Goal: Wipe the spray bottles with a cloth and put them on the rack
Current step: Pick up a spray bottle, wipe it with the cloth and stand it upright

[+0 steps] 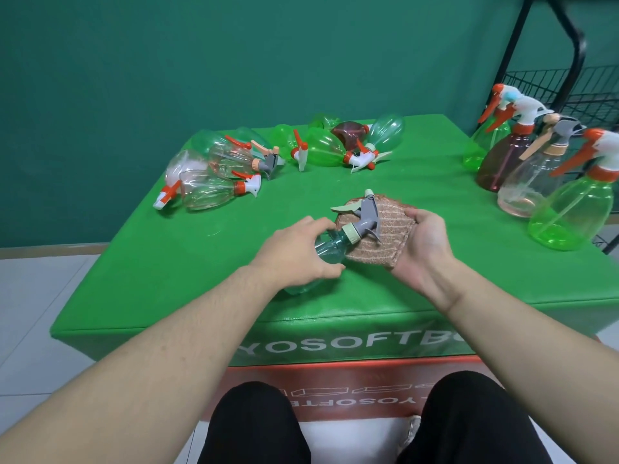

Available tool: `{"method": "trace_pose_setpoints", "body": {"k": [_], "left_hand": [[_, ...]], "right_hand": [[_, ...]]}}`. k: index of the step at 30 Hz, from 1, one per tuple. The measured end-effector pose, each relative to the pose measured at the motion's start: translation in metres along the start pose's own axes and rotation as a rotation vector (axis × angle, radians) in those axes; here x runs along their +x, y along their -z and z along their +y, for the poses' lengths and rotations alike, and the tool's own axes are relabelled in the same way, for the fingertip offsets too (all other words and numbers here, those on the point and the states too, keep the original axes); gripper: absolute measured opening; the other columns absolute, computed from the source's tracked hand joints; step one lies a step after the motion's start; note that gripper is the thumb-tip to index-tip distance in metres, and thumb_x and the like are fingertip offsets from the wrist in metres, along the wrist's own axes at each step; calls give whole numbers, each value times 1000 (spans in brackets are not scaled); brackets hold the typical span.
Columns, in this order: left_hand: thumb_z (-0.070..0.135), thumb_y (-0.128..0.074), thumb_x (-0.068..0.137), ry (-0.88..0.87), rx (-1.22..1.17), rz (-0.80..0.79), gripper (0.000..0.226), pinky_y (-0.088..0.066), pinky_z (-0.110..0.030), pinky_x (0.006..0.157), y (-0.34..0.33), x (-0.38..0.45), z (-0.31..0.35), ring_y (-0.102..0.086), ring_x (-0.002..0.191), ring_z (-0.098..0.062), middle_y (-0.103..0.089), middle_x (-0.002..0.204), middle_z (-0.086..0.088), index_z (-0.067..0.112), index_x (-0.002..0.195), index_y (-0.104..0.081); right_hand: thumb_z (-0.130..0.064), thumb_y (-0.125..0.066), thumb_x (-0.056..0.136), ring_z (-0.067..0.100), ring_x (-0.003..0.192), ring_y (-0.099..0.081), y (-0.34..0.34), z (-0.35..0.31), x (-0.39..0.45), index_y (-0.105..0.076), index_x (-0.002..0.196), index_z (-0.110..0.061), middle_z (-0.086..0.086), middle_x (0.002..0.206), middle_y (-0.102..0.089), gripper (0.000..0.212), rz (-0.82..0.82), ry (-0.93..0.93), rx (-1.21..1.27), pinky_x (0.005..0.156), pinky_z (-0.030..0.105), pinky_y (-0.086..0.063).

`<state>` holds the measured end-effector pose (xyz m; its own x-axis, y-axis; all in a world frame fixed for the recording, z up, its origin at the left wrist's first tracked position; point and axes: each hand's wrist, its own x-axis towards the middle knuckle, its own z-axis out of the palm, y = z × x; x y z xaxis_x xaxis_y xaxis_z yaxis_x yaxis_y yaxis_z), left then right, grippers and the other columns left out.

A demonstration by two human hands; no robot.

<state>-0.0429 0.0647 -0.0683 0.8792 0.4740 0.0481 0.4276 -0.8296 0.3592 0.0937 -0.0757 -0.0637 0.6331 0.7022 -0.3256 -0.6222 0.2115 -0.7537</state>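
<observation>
Near edge: the green padded table top (201, 283) lies bare on both sides of the two forearms.
Centre: open green surface runs between the held items and the far bottles.
Far left: a heap of lying clear and pale pink plastic spray bottles (214, 177) blocks that corner.
Far middle: lying green and brown plastic spray bottles (338, 142), triggers pointing forward.
Right edge: upright spray bottles (542, 169) stand packed close together, walling off the black wire rack (569, 85) behind.

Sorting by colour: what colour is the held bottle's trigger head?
Grey trigger head, pale cream collar; head view.
</observation>
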Motion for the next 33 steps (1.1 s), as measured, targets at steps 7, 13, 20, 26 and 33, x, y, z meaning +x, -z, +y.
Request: {"method": "trace_pose_setpoints", "body": {"k": [7, 13, 20, 26, 33], "left_hand": [[50, -79, 83, 63, -98, -12, 76, -53, -31, 87, 11, 2, 6, -62, 101, -16, -53, 146, 0, 28, 147, -46], [59, -77, 83, 16, -29, -61, 79, -51, -38, 102, 16, -15, 5, -56, 117, -16, -56, 144, 0, 26, 148, -46], [62, -71, 86, -26, 54, 18, 74, -48, -32, 97, 8, -33, 0, -57, 122, -13, -55, 146, 7, 31, 148, -45], [65, -70, 84, -6, 77, 52, 71, -51, -33, 93, 1, -34, -3, -59, 119, -16, -57, 139, 11, 37, 145, -46], [63, -69, 83, -2, 120, 14, 72, -53, -35, 93, -1, -27, -1, -60, 113, -19, -59, 136, 7, 34, 145, -45]], "right_hand": [[-31, -19, 109, 29, 101, -73, 19, -7, -25, -62, 118, -11, 16, 111, -75, 48, 29, 50, -216, 86, 49, -57], [-33, -36, 109, 27, 94, -74, 26, -3, -35, -60, 109, -12, 10, 94, -77, 32, 49, 26, -288, 87, 50, -57], [-34, -45, 107, 18, 77, -75, 17, 3, -38, -66, 100, -16, 4, 88, -77, 29, 102, 140, -424, 78, 38, -61], [-43, -44, 105, 26, 79, -66, 1, -1, -25, -68, 84, -20, 5, 82, -72, 40, 91, 233, -643, 86, 48, -54], [-47, -48, 103, 22, 86, -62, -6, 20, -21, -73, 97, -5, 13, 99, -75, 49, 120, 341, -852, 78, 32, -41]]}}
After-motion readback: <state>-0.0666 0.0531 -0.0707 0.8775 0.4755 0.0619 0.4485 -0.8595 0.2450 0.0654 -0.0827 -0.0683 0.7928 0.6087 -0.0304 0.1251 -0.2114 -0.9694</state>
